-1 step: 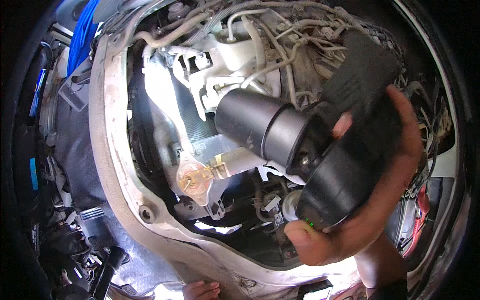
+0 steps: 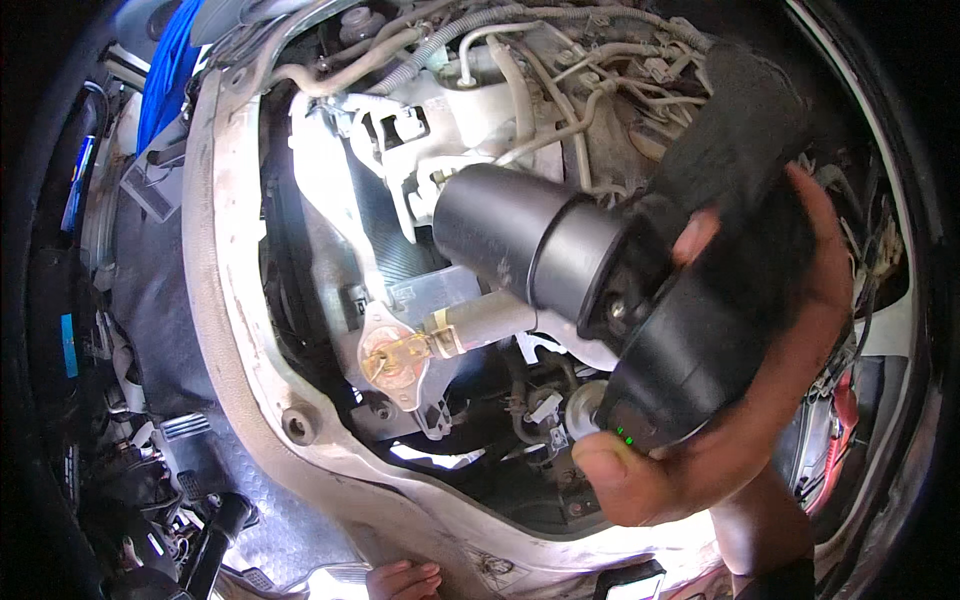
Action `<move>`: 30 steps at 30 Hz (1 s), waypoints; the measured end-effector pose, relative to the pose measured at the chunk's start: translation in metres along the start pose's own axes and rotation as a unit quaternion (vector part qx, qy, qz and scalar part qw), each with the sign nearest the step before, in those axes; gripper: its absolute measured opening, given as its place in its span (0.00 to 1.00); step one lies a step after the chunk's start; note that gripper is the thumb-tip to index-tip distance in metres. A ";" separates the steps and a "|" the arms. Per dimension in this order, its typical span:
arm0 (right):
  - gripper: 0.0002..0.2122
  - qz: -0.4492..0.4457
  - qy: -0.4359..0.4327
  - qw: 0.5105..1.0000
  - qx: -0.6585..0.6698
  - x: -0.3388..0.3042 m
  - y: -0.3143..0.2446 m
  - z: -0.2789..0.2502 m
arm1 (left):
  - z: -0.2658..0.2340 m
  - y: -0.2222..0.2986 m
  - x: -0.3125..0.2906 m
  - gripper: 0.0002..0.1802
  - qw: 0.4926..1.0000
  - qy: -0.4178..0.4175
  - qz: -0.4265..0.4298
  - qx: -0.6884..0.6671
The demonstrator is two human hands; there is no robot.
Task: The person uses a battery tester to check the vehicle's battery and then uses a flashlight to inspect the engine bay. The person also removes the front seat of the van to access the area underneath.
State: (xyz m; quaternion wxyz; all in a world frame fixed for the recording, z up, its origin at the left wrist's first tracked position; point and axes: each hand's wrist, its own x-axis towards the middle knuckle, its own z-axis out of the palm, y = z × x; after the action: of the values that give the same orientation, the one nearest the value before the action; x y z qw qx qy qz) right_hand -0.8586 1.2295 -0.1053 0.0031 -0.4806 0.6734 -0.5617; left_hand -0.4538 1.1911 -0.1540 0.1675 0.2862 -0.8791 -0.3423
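My right hand (image 2: 690,470) wraps round a black headlamp (image 2: 560,245) above an opened engine bay. The lamp's cylindrical head points up and left, small green lights glow on its rounded body, and a wide dark strap (image 2: 725,130) hangs off its far side. Only some fingers of my left hand (image 2: 403,580) show at the lower edge. They lie side by side on the pale rim of the opening, with the thumb and palm hidden. Below and left of the lamp, a brass-coloured radiator cap (image 2: 385,363) sits beside a thick clamped hose (image 2: 490,325).
A pale metal frame (image 2: 232,330) curves round the bay. Metal pipes and a ribbed conduit (image 2: 450,48) cross its far side. A dark floor mat (image 2: 145,325) lies to the left, with blue cloth (image 2: 168,75) at the upper left. A red part (image 2: 840,425) shows at the right.
The headlamp and my right hand sit very slightly farther right in the picture. The engine bay has also shifted slightly right. The grip on the lamp is the same.
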 end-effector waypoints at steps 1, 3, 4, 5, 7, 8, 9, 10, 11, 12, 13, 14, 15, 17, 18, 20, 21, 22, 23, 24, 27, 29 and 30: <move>0.62 -0.006 0.008 1.000 -0.003 0.004 -0.001 0.001 | 0.001 -0.001 -0.004 0.07 1.000 0.009 -0.018 -0.012; 0.62 -0.018 0.024 1.000 -0.006 0.013 -0.003 0.006 | 0.005 -0.005 -0.023 0.07 0.995 0.021 -0.092 -0.040; 0.62 -0.022 0.033 0.999 -0.009 0.017 -0.004 0.008 | 0.006 -0.006 -0.035 0.07 0.988 0.020 -0.145 -0.058; 0.61 -0.033 0.044 0.998 -0.006 0.022 -0.003 0.012 | 0.008 -0.009 -0.045 0.07 0.977 0.020 -0.198 -0.076; 0.59 -0.057 0.073 0.995 -0.027 0.034 -0.008 0.005 | 0.008 -0.004 -0.029 0.08 0.979 0.021 -0.169 -0.113; 0.59 -0.065 0.083 0.994 -0.040 0.037 -0.009 0.001 | 0.008 -0.002 -0.023 0.08 0.979 0.022 -0.154 -0.131; 0.58 -0.071 0.087 0.993 -0.034 0.039 -0.007 0.006 | 0.008 -0.001 -0.022 0.08 0.979 0.024 -0.162 -0.123; 0.57 -0.077 0.090 0.992 -0.032 0.042 -0.004 0.009 | 0.009 -0.001 -0.022 0.08 0.978 0.026 -0.169 -0.116; 0.56 -0.083 0.093 0.992 -0.031 0.044 -0.002 0.012 | 0.009 0.000 -0.021 0.08 0.978 0.027 -0.176 -0.109; 0.56 -0.090 0.094 0.991 -0.031 0.048 -0.001 0.013 | 0.010 0.001 -0.020 0.08 0.977 0.033 -0.178 -0.110; 0.55 -0.091 0.098 0.990 -0.042 0.049 -0.002 0.008 | 0.011 0.003 -0.014 0.08 0.977 0.031 -0.174 -0.119; 0.54 -0.094 0.101 0.989 -0.053 0.050 -0.003 0.007 | 0.011 0.004 -0.009 0.08 0.977 0.029 -0.170 -0.127; 0.53 -0.095 0.105 0.988 -0.064 0.052 -0.006 0.001 | 0.010 0.001 -0.007 0.08 0.980 0.012 -0.156 -0.120; 0.52 -0.104 0.093 0.990 -0.027 0.051 0.001 0.028 | 0.007 -0.002 -0.026 0.08 0.983 0.019 -0.166 -0.073; 0.51 -0.109 0.088 0.990 -0.008 0.052 0.002 0.038 | 0.006 0.001 -0.036 0.08 0.981 0.036 -0.177 -0.064; 0.50 -0.106 0.101 0.987 -0.071 0.060 -0.010 0.007 | 0.004 -0.001 -0.014 0.08 0.985 0.004 -0.139 -0.105; 0.49 -0.108 0.105 0.985 -0.083 0.061 -0.012 0.003 | 0.005 -0.001 -0.013 0.08 0.981 0.001 -0.159 -0.108; 0.48 -0.108 0.109 0.983 -0.098 0.061 -0.014 -0.001 | 0.006 -0.002 -0.012 0.08 0.977 -0.006 -0.178 -0.113; 0.47 -0.107 0.115 0.981 -0.118 0.062 -0.017 -0.009 | 0.007 -0.004 -0.009 0.08 0.974 -0.015 -0.194 -0.120; 0.47 -0.111 0.106 0.982 -0.108 0.061 -0.014 -0.003 | 0.006 0.000 -0.014 0.08 0.972 -0.008 -0.203 -0.116; 0.44 -0.113 0.087 0.984 -0.110 0.057 -0.009 -0.002 | 0.004 0.002 -0.016 0.08 0.984 0.001 -0.159 -0.078; 0.41 -0.103 0.061 0.981 -0.155 0.058 -0.013 -0.015 | 0.002 -0.007 -0.007 0.08 0.999 0.002 -0.040 -0.016; 0.38 -0.098 0.048 0.976 -0.186 0.059 -0.017 -0.025 | 0.002 -0.009 -0.005 0.08 0.999 0.001 -0.035 -0.014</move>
State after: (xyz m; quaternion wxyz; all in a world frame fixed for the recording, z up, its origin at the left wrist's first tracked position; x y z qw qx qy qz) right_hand -0.8935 1.2117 -0.0516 -0.1740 -0.5092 0.7150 -0.4463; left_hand -0.4475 1.1903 -0.1621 0.1604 0.3149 -0.8634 -0.3600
